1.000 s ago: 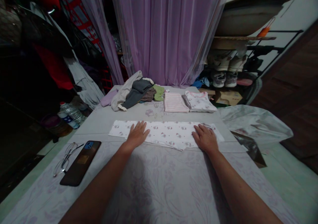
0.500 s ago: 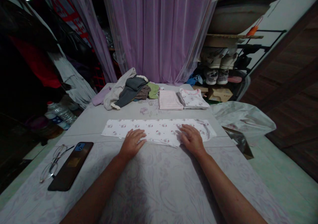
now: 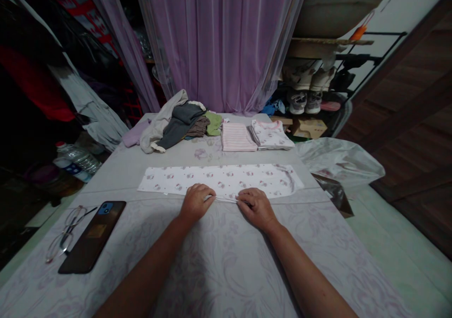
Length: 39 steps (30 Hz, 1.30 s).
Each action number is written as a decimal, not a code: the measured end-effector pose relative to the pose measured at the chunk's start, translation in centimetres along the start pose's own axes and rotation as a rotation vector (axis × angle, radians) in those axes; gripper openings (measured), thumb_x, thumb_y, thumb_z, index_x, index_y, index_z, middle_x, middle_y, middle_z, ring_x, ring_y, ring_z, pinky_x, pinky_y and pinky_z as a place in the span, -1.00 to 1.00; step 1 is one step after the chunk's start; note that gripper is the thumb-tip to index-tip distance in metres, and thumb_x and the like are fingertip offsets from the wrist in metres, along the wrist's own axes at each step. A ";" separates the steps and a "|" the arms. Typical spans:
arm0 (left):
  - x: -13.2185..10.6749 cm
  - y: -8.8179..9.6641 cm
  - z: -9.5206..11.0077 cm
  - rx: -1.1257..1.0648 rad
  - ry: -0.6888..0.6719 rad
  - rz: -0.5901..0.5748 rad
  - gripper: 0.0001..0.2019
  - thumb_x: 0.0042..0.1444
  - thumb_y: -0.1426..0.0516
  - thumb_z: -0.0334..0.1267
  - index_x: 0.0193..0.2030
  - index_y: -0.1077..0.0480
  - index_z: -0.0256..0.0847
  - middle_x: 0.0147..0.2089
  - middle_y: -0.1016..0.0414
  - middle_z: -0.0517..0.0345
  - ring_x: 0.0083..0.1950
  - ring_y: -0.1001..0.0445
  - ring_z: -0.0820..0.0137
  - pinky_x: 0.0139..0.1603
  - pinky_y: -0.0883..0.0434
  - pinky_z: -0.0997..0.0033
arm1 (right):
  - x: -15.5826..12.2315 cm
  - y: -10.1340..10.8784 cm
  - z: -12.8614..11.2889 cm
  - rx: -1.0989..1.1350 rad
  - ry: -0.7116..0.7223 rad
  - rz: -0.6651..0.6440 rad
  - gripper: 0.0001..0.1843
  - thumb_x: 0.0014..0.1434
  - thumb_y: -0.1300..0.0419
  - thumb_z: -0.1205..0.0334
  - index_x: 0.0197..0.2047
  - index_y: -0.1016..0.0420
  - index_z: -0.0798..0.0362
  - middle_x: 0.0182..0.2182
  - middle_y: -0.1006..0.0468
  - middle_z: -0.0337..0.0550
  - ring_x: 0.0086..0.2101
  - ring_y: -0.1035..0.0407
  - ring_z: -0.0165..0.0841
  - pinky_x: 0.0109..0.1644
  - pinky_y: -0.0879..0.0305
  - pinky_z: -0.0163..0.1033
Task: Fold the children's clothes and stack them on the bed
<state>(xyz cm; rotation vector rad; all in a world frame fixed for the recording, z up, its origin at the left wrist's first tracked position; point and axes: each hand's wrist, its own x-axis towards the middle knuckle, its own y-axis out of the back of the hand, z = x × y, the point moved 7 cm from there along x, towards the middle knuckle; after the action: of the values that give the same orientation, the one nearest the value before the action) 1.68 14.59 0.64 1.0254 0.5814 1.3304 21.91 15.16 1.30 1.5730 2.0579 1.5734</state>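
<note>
A long white printed garment, folded into a strip, lies flat across the pale patterned bed sheet. My left hand rests at the strip's near edge with fingers curled, pinching the cloth. My right hand sits just beside it, fingers also bent over the same near edge. The two hands are close together near the strip's middle.
Behind the strip lie a folded striped piece, a folded printed piece and a loose pile of clothes. A dark phone and glasses lie at left. A plastic bag is at right, a water bottle at far left.
Both hands slid back from flat on the strip to its near edge and drew together, fingers curling onto the cloth. The view shifted slightly.
</note>
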 end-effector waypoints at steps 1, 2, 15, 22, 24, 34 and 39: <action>0.0 0.0 0.0 -0.013 0.003 0.001 -0.85 0.20 -0.11 -0.21 -0.28 -0.52 -0.08 -0.21 -0.57 0.17 -0.09 -0.42 0.30 -0.03 -0.24 0.23 | 0.0 0.0 0.1 0.020 -0.008 0.007 -0.86 0.22 -0.17 0.21 -0.28 -0.57 -0.05 -0.29 -0.60 -0.15 -0.25 -0.43 -0.28 -0.11 -0.29 -0.13; 0.0 0.0 0.0 -0.028 0.003 0.000 -0.86 0.20 -0.11 -0.21 -0.29 -0.51 -0.08 -0.21 -0.57 0.17 -0.09 -0.42 0.30 -0.03 -0.24 0.24 | 0.0 0.1 0.1 0.042 -0.014 0.013 -0.85 0.23 -0.16 0.21 -0.31 -0.57 -0.05 -0.30 -0.60 -0.16 -0.26 -0.44 -0.29 -0.11 -0.29 -0.14; -0.6 0.2 0.7 0.032 -0.049 -0.002 -0.87 0.22 -0.08 -0.25 -0.26 -0.47 -0.09 -0.15 -0.53 0.18 -0.06 -0.39 0.31 0.05 -0.21 0.21 | 0.0 0.2 -0.4 0.057 -0.014 -0.011 -0.86 0.16 -0.15 0.27 -0.41 -0.49 0.00 -0.29 -0.60 -0.16 -0.25 -0.42 -0.31 -0.07 -0.23 -0.16; -1.2 -0.1 1.3 0.122 -0.104 0.029 -0.73 0.21 -0.11 -0.15 0.02 -0.44 -0.09 0.15 -0.45 0.05 0.18 -0.33 0.22 0.23 -0.19 0.10 | -0.3 0.1 -0.4 0.006 -0.029 -0.039 -0.84 0.18 -0.14 0.24 -0.38 -0.52 0.00 -0.26 -0.60 -0.12 -0.21 -0.44 -0.29 -0.04 -0.26 -0.15; -1.5 -0.7 1.8 0.170 -0.198 0.013 -0.53 0.23 -0.09 -0.08 0.25 -0.29 -0.11 0.34 -0.27 0.00 0.36 -0.17 0.17 0.35 -0.06 0.05 | -0.4 0.1 -0.5 -0.035 -0.034 -0.028 -0.81 0.22 -0.12 0.20 -0.24 -0.56 0.00 -0.15 -0.61 -0.06 -0.10 -0.44 -0.24 0.05 -0.25 -0.09; -1.8 -2.9 1.7 0.230 -0.311 -0.191 -0.51 0.29 0.04 0.09 0.34 -0.20 0.14 0.45 -0.08 0.17 0.45 -0.03 0.16 0.43 0.13 -0.10 | -2.0 -1.1 -0.4 -0.257 -0.021 -0.305 -0.48 0.38 0.07 0.06 0.34 -0.22 0.01 0.32 -0.21 -0.01 0.32 -0.03 -0.19 0.36 0.07 0.13; -1.6 -2.6 1.6 0.185 -0.279 -0.217 -0.55 0.30 0.06 0.09 0.30 -0.26 0.18 0.44 -0.10 0.21 0.44 -0.05 0.16 0.42 0.12 -0.11 | -2.2 1.3 3.4 -0.326 -0.186 -0.214 -0.50 0.38 0.13 0.07 0.25 -0.36 0.04 0.24 -0.35 0.00 0.25 -0.19 -0.17 0.31 -0.06 0.11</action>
<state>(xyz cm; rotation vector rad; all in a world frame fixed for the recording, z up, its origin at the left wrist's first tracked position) 4.06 12.85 -1.09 1.2372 0.5923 0.9366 25.84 15.61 -0.32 1.2848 1.7057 1.5267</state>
